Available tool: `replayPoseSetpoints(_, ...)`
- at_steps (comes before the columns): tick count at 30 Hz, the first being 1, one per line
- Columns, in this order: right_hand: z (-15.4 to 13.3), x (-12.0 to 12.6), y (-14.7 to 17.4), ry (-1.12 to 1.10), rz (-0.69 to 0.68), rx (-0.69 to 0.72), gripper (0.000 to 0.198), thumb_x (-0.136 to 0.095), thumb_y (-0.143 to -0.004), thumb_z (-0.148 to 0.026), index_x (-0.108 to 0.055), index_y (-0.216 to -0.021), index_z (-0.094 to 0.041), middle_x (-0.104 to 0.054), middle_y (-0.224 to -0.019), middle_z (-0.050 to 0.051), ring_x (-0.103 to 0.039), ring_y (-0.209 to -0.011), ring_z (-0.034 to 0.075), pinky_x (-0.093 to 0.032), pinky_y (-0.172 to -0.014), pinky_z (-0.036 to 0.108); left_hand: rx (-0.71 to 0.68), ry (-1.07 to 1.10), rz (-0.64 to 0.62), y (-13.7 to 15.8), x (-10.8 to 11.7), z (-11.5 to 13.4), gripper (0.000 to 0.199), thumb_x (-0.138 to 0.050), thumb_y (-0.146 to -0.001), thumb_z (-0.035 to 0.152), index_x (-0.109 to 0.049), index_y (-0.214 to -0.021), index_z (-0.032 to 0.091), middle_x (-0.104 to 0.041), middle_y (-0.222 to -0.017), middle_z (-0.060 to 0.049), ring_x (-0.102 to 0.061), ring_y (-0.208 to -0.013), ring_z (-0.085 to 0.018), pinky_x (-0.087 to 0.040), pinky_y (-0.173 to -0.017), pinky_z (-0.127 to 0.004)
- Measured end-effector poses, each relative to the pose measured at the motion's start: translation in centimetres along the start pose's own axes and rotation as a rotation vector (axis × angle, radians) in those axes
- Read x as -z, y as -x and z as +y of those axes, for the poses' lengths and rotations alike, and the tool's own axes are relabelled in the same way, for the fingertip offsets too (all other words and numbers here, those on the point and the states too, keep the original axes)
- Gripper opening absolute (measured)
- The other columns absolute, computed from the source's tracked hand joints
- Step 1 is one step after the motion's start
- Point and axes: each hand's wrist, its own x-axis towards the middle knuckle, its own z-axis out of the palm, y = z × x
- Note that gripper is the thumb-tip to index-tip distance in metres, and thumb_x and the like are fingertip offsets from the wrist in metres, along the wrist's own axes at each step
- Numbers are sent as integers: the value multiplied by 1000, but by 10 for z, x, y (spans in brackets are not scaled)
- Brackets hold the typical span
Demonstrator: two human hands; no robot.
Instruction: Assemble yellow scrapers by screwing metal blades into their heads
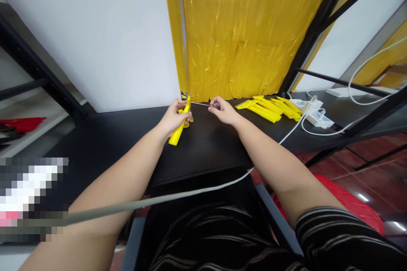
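Note:
My left hand is wrapped round a yellow plastic scraper, whose handle slants down toward me. Its head end points up and away, partly covered by my fingers. My right hand is closed on a small screwdriver. The screwdriver's thin shaft runs left, nearly level, and its tip meets the upper end of the scraper. Most of the screwdriver's handle is hidden by my fingers. Both hands are just above the black table.
Several more yellow scrapers lie in a pile on the black table to the right. Beyond them is a white power strip with cables. A pale cable crosses in front of me. A yellow plastic curtain hangs behind the table.

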Motion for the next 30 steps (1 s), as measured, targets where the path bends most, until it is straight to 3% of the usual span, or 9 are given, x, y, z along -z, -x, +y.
replayPoseSetpoints(3, -1, 2, -1, 70, 12, -36, 34, -59, -90, -54, -60, -87, -20, -61, -78, 2, -53, -73, 17, -40, -72, 33, -10, -2, 3, 0, 0, 0, 36, -68, -80, 5, -48, -103, 23, -58, -111, -4, -58, -55, -5, -49, -49, -23)
replayPoseSetpoints(6, -3, 4, -2, 110, -34, -78, 50, -46, -97, -62, -64, -80, -19, -55, -69, 2, -51, -70, 18, -37, -69, 33, 3, -4, 2, 0, -1, 0, 35, -68, -80, 5, -48, -102, 23, -58, -112, -4, -58, -56, -6, -49, -48, -23)
replayPoseSetpoints(12, -4, 2, 1, -9, -31, 30, 32, -65, -88, -50, -52, -99, -23, -49, -71, -5, -45, -66, 15, -38, -69, 30, -6, 12, 8, 0, 0, 1, 36, -69, -81, 4, -48, -103, 23, -59, -108, -3, -58, -56, -6, -48, -49, -23)
replayPoseSetpoints(16, -3, 3, 0, 73, 19, -21, 32, -60, -90, -53, -57, -89, -21, -59, -78, 1, -52, -73, 17, -40, -73, 32, 0, 10, 19, 0, 1, 2, 36, -69, -81, 4, -47, -103, 23, -59, -108, -3, -56, -56, -5, -49, -50, -22)
replayPoseSetpoints(20, -2, 2, -1, 133, -35, -103, 52, -43, -98, -62, -62, -77, -19, -56, -69, 2, -51, -69, 18, -38, -71, 33, 3, 1, 13, 0, 0, 1, 36, -69, -81, 5, -48, -103, 23, -59, -109, -4, -57, -55, -5, -48, -49, -22)
replayPoseSetpoints(26, -4, -5, 3, 19, 6, 32, 36, -65, -86, -54, -54, -99, -22, -54, -72, -4, -47, -66, 15, -39, -70, 30, -18, 24, 26, -1, 3, 1, 38, -69, -80, 4, -45, -101, 23, -63, -101, -2, -56, -55, -5, -47, -49, -20)
replayPoseSetpoints(30, -5, -1, 0, 127, 56, -72, 41, -54, -94, -59, -60, -82, -21, -57, -71, 0, -51, -69, 17, -38, -70, 32, -22, 3, 20, -1, 2, 0, 37, -69, -80, 4, -47, -102, 23, -63, -104, -4, -57, -55, -5, -48, -49, -22)
